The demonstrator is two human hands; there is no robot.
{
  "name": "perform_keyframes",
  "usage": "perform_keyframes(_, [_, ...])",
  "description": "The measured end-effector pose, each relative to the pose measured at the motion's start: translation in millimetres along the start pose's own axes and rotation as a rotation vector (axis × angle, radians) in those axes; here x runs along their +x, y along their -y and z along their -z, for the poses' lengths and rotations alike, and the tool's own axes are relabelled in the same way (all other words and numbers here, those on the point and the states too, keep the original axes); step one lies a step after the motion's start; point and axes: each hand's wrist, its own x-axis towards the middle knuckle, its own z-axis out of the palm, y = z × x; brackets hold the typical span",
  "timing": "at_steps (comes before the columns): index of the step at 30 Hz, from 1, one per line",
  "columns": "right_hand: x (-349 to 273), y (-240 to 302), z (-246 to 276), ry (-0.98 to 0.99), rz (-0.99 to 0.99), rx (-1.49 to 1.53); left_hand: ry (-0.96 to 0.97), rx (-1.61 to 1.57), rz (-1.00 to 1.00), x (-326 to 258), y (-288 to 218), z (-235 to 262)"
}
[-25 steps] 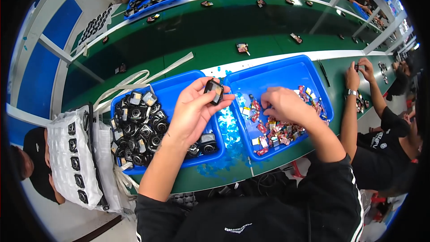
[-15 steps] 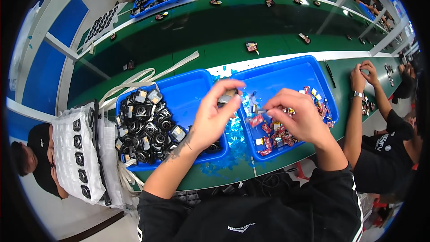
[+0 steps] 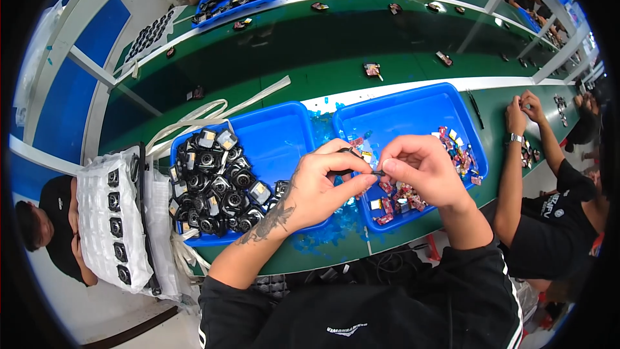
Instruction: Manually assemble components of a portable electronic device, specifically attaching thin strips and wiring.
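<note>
My left hand (image 3: pixel 326 178) is closed around a small black case (image 3: pixel 349 154), most of which the fingers hide. Close against it, my right hand (image 3: pixel 423 171) is pinched at the case's edge; what its fingertips hold is too small to make out. Both hands meet above the gap between two blue trays. The left tray (image 3: pixel 271 126) holds a heap of black watch-like cases (image 3: pixel 219 184) with round dials, some showing square pale backs. In the right tray (image 3: pixel 413 106) lie small red circuit pieces (image 3: pixel 445 139) with silvery and yellow parts, partly hidden behind my right hand.
Blue film scraps (image 3: pixel 323 236) litter the green table between the trays. Black tweezers (image 3: pixel 475 110) lie right of the right tray. White strips (image 3: pixel 252 100) run behind the left tray. Beyond, a green belt (image 3: pixel 290 48) carries scattered pieces. Co-workers sit opposite and at the right (image 3: pixel 549 200).
My right hand has come left and up from over the red pieces to meet my left hand. The left hand has shifted right and lower, its fingers closing more around the black case.
</note>
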Motion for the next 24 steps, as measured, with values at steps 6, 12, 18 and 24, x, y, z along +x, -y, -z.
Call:
perform_keyframes(6, [28.2,-41.6,-10.3,-0.143,-0.044,-0.195,0.004,0.048,0.039,4.8,-12.1,12.1])
perform_keyframes(12, [25.9,-32.7,-25.3,-0.095,0.047,-0.749,-0.263,-0.321,0.062,3.4,-0.9,10.6])
perform_keyframes(18, [27.8,-16.8,-27.1,-0.19,0.231,-0.056,-0.279,-0.362,0.094,3.2,6.5,-5.4])
perform_keyframes(24, [27.3,-12.7,-25.8,-0.416,0.346,-0.117,-0.312,-0.566,0.081,4.6,-3.1,-6.7])
